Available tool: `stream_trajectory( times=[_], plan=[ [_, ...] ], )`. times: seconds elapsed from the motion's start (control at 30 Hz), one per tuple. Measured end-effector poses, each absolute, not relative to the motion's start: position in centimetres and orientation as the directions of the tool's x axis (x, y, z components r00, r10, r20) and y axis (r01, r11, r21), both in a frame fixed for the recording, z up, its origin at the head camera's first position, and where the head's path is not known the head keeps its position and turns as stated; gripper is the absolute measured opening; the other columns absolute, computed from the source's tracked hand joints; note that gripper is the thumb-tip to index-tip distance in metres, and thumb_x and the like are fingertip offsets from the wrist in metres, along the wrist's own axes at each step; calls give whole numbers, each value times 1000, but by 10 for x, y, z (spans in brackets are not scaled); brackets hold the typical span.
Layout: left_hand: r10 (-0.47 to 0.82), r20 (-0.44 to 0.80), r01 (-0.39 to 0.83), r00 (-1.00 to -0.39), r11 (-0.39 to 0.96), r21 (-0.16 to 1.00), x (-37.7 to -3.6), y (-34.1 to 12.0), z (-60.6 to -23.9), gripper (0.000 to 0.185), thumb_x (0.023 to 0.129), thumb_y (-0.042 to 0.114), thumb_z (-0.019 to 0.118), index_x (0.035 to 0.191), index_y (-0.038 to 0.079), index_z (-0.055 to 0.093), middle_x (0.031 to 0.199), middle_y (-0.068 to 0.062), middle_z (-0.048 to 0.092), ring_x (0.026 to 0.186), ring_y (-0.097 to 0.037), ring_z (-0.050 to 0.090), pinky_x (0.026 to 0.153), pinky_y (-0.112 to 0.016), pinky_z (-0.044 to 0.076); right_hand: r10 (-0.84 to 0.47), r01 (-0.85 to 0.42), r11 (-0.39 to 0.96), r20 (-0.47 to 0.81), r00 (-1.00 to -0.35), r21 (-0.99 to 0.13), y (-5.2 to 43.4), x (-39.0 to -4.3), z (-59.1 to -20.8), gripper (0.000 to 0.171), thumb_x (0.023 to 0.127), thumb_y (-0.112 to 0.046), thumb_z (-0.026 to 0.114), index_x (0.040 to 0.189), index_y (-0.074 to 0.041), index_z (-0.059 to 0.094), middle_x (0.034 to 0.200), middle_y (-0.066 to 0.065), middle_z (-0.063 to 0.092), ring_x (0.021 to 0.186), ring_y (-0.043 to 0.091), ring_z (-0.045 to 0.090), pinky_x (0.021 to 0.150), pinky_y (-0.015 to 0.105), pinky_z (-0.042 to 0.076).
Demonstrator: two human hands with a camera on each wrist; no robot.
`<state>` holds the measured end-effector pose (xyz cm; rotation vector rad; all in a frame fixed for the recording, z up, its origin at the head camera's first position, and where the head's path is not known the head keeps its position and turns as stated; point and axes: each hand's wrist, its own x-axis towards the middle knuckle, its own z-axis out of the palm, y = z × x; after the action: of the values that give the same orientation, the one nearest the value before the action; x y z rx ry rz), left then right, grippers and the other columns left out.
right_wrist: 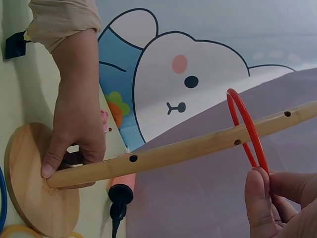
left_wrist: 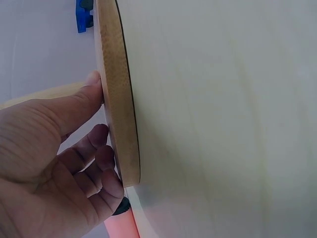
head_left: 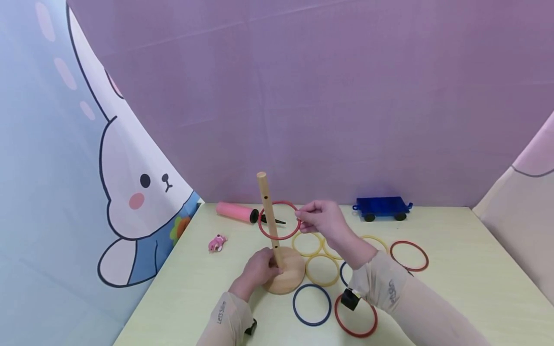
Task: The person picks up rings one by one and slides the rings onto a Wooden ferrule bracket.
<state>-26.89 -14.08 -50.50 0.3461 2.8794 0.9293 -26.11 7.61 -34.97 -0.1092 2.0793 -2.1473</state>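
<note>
A wooden stand has an upright pole (head_left: 269,211) with small dark holes, rising from a round base (head_left: 294,276). At the foot of the pole is my left hand (head_left: 258,268), its thumb in front and fingers behind, touching the base. The left wrist view shows its bent fingers against the base (left_wrist: 119,99). My right hand (head_left: 322,221) pinches the right edge of a red ring (head_left: 283,239) between thumb and fingers. That ring is around the pole, partway down from its top, as the right wrist view shows with the ring (right_wrist: 256,139) there.
Right of the base lie yellow rings (head_left: 322,285), a blue ring (head_left: 311,325) and red rings (head_left: 409,242), some partly behind the right arm. Toward the back are a pink pump (head_left: 235,211) and a blue toy wagon (head_left: 382,206). A small pink figure (head_left: 217,243) lies left.
</note>
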Motion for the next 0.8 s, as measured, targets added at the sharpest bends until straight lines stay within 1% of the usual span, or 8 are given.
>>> stream_trajectory(
  times=[0.37,0.57,0.67,0.8],
  plan=[
    [235,-40,164,-971,780,604,-271,-142,-507,32,79,17,81,104,8,64,85,1,57,78,-18,53,74,-36,48,-152,61,-51,-53,-987,-997,73,-258,-367,16,90,-1,67,100,11,65,77,10,68,58,16,64,62,33,58],
    [234,-50,152,-971,765,626,-272,-141,-507,37,79,17,82,111,10,63,88,2,59,81,-17,55,76,-37,50,-148,66,-65,-56,-987,-996,72,-256,-376,16,89,0,67,100,11,64,77,9,68,58,16,64,62,32,58],
    [237,-47,156,-970,763,628,-272,-141,-508,37,80,16,82,111,11,64,88,2,60,81,-17,55,76,-37,50,-153,63,-58,-54,-987,-996,72,-256,-379,17,90,-1,67,101,12,64,77,9,68,59,16,64,62,32,58],
    [245,-32,172,-969,765,620,-272,-142,-508,35,79,16,82,109,11,64,87,2,60,79,-17,55,74,-35,50,-137,76,-38,-70,-988,-996,71,-256,-383,14,89,-1,68,99,9,66,80,11,68,60,17,64,63,33,58]
  ],
)
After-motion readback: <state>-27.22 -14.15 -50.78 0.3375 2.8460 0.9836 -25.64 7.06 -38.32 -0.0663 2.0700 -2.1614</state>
